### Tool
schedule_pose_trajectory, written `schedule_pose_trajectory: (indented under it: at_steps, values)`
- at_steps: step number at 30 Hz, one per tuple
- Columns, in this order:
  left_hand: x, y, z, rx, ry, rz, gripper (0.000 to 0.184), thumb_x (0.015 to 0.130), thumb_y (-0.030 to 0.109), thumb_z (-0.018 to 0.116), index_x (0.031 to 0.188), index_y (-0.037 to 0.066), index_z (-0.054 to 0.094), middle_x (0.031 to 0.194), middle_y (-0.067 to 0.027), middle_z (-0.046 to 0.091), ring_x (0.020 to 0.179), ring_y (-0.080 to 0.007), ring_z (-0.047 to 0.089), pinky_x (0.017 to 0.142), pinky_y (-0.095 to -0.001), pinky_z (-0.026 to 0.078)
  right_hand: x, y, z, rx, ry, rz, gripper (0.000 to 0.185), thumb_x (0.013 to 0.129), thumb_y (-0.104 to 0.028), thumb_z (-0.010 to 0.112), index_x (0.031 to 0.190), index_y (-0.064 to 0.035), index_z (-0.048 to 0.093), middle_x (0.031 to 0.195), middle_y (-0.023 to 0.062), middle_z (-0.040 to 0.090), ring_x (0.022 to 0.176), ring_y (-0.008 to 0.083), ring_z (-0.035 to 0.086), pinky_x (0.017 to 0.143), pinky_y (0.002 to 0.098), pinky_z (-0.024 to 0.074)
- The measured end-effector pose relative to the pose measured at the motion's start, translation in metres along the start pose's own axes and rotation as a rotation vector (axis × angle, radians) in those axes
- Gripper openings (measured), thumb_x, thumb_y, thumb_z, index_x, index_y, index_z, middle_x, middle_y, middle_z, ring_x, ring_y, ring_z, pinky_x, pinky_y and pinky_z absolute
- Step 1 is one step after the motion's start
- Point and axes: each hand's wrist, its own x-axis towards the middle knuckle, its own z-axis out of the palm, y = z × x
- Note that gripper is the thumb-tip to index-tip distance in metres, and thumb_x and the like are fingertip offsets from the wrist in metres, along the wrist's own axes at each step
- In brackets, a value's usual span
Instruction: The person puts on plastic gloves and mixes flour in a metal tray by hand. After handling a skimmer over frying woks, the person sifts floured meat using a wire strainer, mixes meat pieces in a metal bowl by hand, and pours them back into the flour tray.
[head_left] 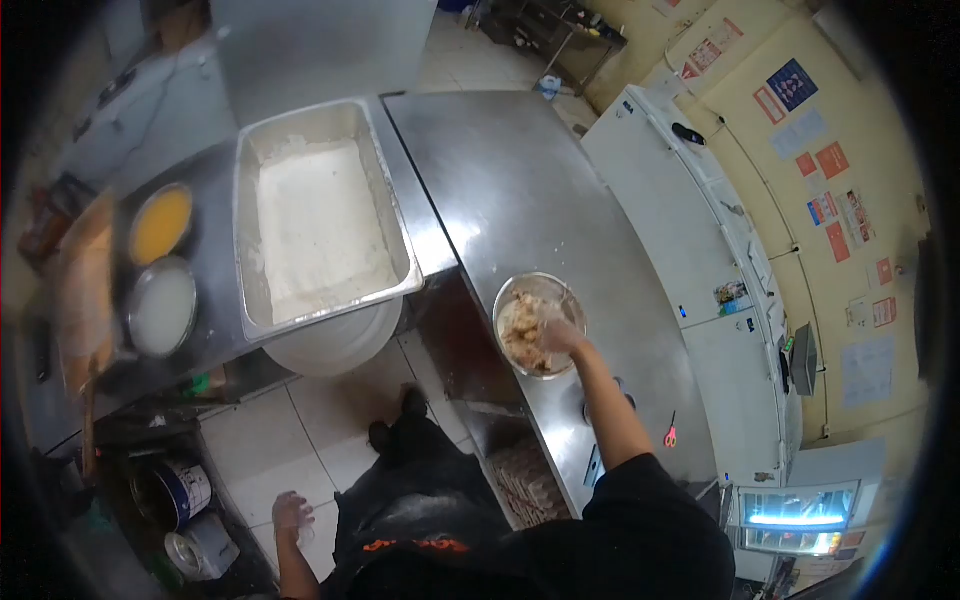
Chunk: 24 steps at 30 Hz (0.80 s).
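My right hand (562, 335) reaches into a round metal bowl (499, 338) of pale brown, coated-looking food pieces (522, 322). Motion blur smears its fingers, so I cannot see whether it grips a piece. Low beside my apron hangs my left hand (293, 515), away from the counter, with its fingers loosely apart and nothing visible in them. Both hands seem to have a thin clear covering. A deep steel pan (412, 275) holds white powder (325, 225) on the counter to the left.
Left of the pan are a bowl of orange-yellow liquid (162, 222) and a bowl of whitish liquid (163, 307). Pink-handled scissors (671, 436) lie on the steel counter (490, 150). White freezers (660, 190) line the right. A white round tub (340, 345) sits under the pan's edge.
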Motion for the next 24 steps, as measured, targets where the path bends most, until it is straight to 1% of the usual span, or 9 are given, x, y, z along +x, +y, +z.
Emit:
schedule_pose_trajectory:
  at_steps: [2,5,8,10,14,17,20,23,24]
  values:
    - [-0.001,-0.004,0.002,0.009,0.018,-0.078,0.043,0.082,0.014,0.063,0.122,0.011,0.047,0.092,-0.0118,0.058,0.067,-0.0285,0.061,0.052,-0.0452,0.054,0.006,-0.012,0.007,0.003,0.038,-0.067,0.046,0.079,-0.034,0.067,0.107,0.0007,0.063,0.102,0.0247,0.065,0.098,0.0358,0.062,0.089,0.0433,0.0487]
    - [-0.003,-0.003,0.010,0.016,0.004,-0.119,0.046,0.079,0.012,0.065,0.121,0.010,0.047,0.093,-0.0135,0.058,0.066,-0.0312,0.062,0.052,-0.0459,0.054,0.018,-0.025,0.018,-0.144,-0.283,0.199,0.044,0.077,-0.026,0.067,0.111,0.0005,0.062,0.108,0.0254,0.063,0.103,0.0362,0.061,0.090,0.0417,0.0484]
    - [0.005,-0.006,0.012,0.102,-0.007,-0.061,0.032,0.086,0.019,0.061,0.116,0.014,0.051,0.092,-0.0138,0.062,0.070,-0.0354,0.065,0.054,-0.0488,0.054,0.030,0.009,0.054,0.031,0.014,0.325,0.041,0.074,-0.020,0.067,0.110,-0.0013,0.063,0.108,0.0255,0.063,0.103,0.0367,0.062,0.090,0.0405,0.0489]
    - [0.008,-0.002,0.012,0.052,-0.028,-0.058,0.032,0.087,0.019,0.061,0.117,0.014,0.051,0.093,-0.0144,0.062,0.070,-0.0355,0.064,0.054,-0.0489,0.054,0.033,0.020,0.048,-0.101,0.112,0.314,0.022,0.077,-0.015,0.062,0.092,0.0004,0.070,0.100,0.0231,0.068,0.101,0.0350,0.064,0.090,0.0415,0.0503]
    - [0.012,0.005,0.013,0.060,0.022,-0.098,0.031,0.088,0.019,0.060,0.117,0.014,0.049,0.094,-0.0156,0.060,0.071,-0.0364,0.064,0.054,-0.0492,0.054,0.020,0.004,-0.020,-0.150,0.005,0.258,0.021,0.077,-0.013,0.062,0.091,0.0013,0.069,0.098,0.0237,0.068,0.098,0.0364,0.065,0.087,0.0425,0.0514]
    - [0.008,0.011,0.007,0.006,-0.033,-0.140,0.028,0.089,0.018,0.058,0.115,0.014,0.049,0.094,-0.0151,0.060,0.072,-0.0359,0.064,0.054,-0.0494,0.054,0.011,-0.027,-0.066,0.103,0.331,0.424,0.018,0.075,-0.010,0.063,0.087,0.0022,0.069,0.098,0.0239,0.067,0.098,0.0368,0.065,0.085,0.0422,0.0528]
    - [0.008,0.009,0.010,0.129,0.031,-0.134,0.026,0.089,0.016,0.057,0.114,0.014,0.049,0.094,-0.0134,0.060,0.072,-0.0349,0.065,0.054,-0.0483,0.054,0.011,-0.029,-0.085,0.021,0.067,0.163,0.029,0.075,-0.013,0.064,0.099,0.0023,0.067,0.094,0.0232,0.068,0.096,0.0382,0.065,0.090,0.0430,0.0498]
    - [0.012,0.013,0.021,0.168,0.088,-0.164,0.026,0.088,0.014,0.057,0.114,0.014,0.049,0.093,-0.0122,0.060,0.070,-0.0332,0.065,0.054,-0.0471,0.054,0.012,-0.035,-0.080,-0.006,-0.196,0.016,0.068,0.073,-0.039,0.074,0.124,0.0016,0.053,0.113,0.0292,0.060,0.110,0.0394,0.058,0.097,0.0454,0.0445]
    - [0.010,0.017,0.026,0.165,0.089,-0.163,0.026,0.088,0.014,0.057,0.114,0.014,0.049,0.093,-0.0122,0.060,0.070,-0.0332,0.065,0.054,-0.0471,0.054,0.014,-0.031,-0.054,-0.076,-0.057,-0.058,0.070,0.072,-0.038,0.075,0.125,0.0010,0.052,0.115,0.0290,0.060,0.113,0.0393,0.056,0.101,0.0450,0.0418]
